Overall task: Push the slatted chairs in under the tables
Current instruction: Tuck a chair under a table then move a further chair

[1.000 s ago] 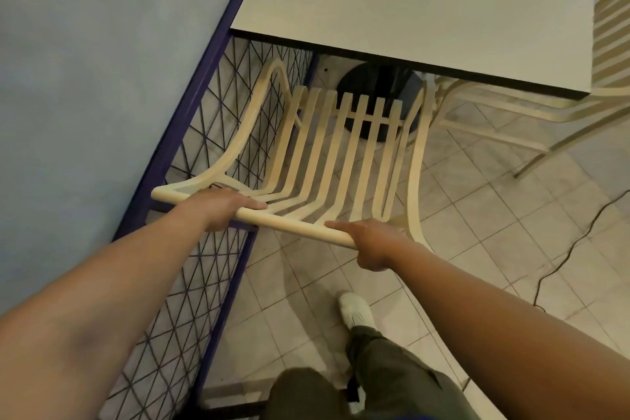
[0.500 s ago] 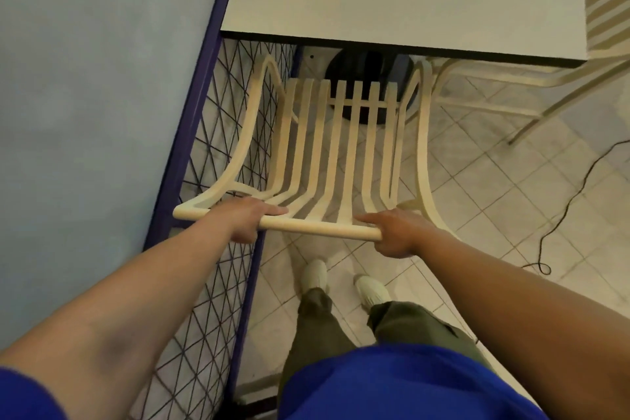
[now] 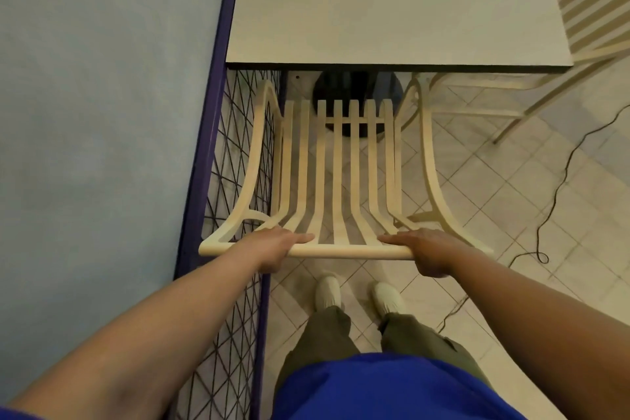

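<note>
Both hands gripping the top rail: left hand (image 3: 276,247), right hand (image 3: 424,251). The slatted chair (image 3: 335,177), mid-frame, is now sitting squarer to the tabletop (image 3: 392,10) vs a sec ago, seat front nearing its edge. Prob more pushing left.

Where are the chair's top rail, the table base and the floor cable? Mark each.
top rail (image 3: 347,252), head view, bare middle between the hands
table base (image 3: 344,87), head view, black foot under the tabletop
floor cable (image 3: 559,187), head view, mid-run on tiles
</note>
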